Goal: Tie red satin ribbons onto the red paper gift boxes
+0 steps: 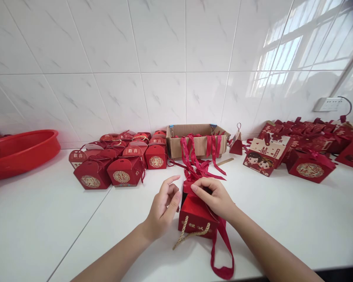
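Note:
A red gift box [198, 213] with gold lettering and a gold rope handle [195, 234] stands on the white table between my hands. My right hand [213, 196] pinches the red flap at the top of the box. Just left of the box, my left hand [164, 207] has its fingers curved and apart, with nothing visible in it. A dark red ribbon loop [223, 250] hangs from the box's right side onto the table. Behind the box, more red ribbons [191, 156] trail out of a cardboard box [175, 147].
Several red boxes [125, 172] stand in rows at the back left. A red basin [26, 152] is at the far left. More boxes [310, 166] crowd the back right, with a small triangular box [236, 145] nearer the middle. The tiled wall bounds the table [91, 243].

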`<state>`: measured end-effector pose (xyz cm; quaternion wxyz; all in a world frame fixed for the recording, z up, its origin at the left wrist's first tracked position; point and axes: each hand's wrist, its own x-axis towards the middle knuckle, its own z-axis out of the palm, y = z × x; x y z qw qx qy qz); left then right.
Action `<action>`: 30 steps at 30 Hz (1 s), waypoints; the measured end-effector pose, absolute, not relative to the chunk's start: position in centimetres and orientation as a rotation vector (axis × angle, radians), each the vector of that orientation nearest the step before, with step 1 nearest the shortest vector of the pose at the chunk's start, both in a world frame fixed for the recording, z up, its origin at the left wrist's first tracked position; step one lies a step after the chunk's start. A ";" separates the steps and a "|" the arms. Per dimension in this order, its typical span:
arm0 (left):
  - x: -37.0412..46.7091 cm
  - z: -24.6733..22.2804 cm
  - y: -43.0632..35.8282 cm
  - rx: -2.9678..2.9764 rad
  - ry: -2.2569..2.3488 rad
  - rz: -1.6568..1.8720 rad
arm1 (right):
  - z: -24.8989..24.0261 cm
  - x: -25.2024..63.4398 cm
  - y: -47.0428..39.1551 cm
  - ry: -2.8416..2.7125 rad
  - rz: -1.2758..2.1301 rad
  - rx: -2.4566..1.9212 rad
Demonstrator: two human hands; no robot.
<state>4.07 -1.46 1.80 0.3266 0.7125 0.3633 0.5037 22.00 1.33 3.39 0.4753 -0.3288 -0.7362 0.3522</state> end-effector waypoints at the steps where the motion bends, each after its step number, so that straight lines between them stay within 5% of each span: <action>1: 4.1 1.8 -1.4 1.873 0.945 1.318 | 3.4 22.0 1.3 -1.807 0.849 -0.806; 20: 4.1 1.4 -1.6 1.898 0.877 1.313 | 3.4 21.9 1.2 -1.851 0.829 -0.856; 30: 4.4 2.6 -1.1 1.375 0.886 1.153 | 3.3 21.8 1.2 -1.944 0.782 -0.813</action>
